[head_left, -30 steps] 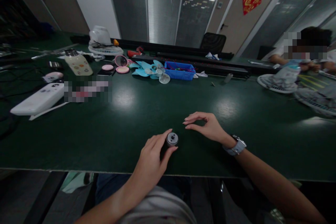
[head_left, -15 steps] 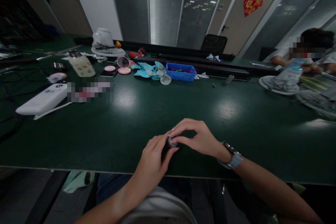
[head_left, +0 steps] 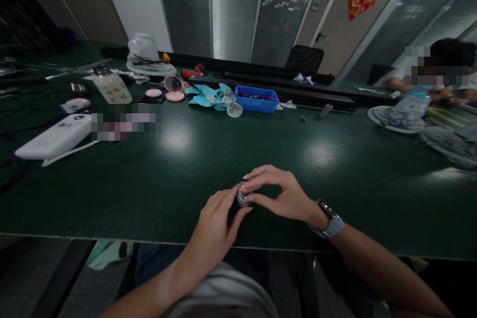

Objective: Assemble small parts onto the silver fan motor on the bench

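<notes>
a: what is changing at the near edge of the green table point(head_left: 156, 194) just now?

b: a second ago the right hand point(head_left: 281, 196) was lying apart, loosely open. now it is meeting the left hand point(head_left: 218, 226) over the small grey cylinder point(head_left: 242, 198). its fingertips are pinching the top end of it.

a: and the left hand is doing what?

b: it is gripping the cylinder from below and the side, thumb and fingers closed around the body, as before. the piece is staying at the same place, close to the table edge in front of the person, between both hands.

a: so what is this meaning for the work?

b: i am judging that holding with one hand is becoming handling with two hands. whether the right fingers are turning or pulling, i cannot tell.

a: and the rest?

b: the blue tray point(head_left: 256, 100) and the light blue fan blades point(head_left: 206, 96) are lying far behind, untouched. another person is sitting at the far right.
</notes>
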Tool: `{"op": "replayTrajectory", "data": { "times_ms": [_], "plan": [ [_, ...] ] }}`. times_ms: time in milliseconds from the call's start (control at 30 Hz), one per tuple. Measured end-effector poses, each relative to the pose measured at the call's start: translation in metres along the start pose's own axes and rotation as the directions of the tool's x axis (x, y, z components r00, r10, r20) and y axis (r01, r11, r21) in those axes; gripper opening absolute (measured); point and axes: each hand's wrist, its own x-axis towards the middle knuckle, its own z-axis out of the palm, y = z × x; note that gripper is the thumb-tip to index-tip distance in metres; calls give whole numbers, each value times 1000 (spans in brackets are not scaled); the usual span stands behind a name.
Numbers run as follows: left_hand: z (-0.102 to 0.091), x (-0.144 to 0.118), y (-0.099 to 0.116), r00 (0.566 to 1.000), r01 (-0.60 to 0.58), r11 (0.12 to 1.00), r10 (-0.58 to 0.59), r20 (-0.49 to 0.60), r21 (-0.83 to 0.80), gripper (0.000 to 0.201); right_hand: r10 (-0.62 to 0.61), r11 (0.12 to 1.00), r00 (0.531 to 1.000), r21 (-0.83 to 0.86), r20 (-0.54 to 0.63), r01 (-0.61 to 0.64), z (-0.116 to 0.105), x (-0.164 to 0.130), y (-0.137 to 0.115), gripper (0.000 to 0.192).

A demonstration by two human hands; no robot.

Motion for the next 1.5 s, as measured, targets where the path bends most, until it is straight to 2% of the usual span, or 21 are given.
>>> {"op": "replayTrajectory", "data": {
  "times_ms": [233, 400, 500, 800, 967, 1133, 1367, 1500],
  "plan": [
    [1, 0, -1, 1000, -14, 1000, 14, -8, 9, 36, -59, 984, 996, -165, 70, 69, -4, 1, -1, 21],
    [1, 0, -2, 1000, -5, 1000, 5, -7, 12, 35, -140, 971, 980, -174, 143, 164, -7, 2, -4, 30],
    [0, 0, -1, 1000, 0, 1000, 0, 0, 14, 33, -157, 966, 977, -184, 146, 183, -8, 2, -6, 34],
    [1, 0, -3, 1000, -23, 1000, 24, -8, 18, 41, -101, 981, 992, -160, 81, 113, -9, 2, -6, 43],
    [0, 0, -2, 1000, -20, 1000, 20, -12, 22, 40, -82, 987, 996, -138, 22, 84, -6, 0, -7, 39],
    [0, -1, -1, 1000, -19, 1000, 19, -10, 16, 38, -57, 996, 997, -71, 59, 61, -5, 0, -7, 38],
    [-1, 0, -1, 1000, -1, 1000, 1, 15, 5, 38, 10, 1000, 1000, 6, 22, -10, -2, 1, -2, 23],
    [-1, 0, 0, 1000, 2, 1000, -2, 19, -4, 38, 58, 997, 998, 41, -4, -58, 3, 2, -1, 23]
  ]
}}
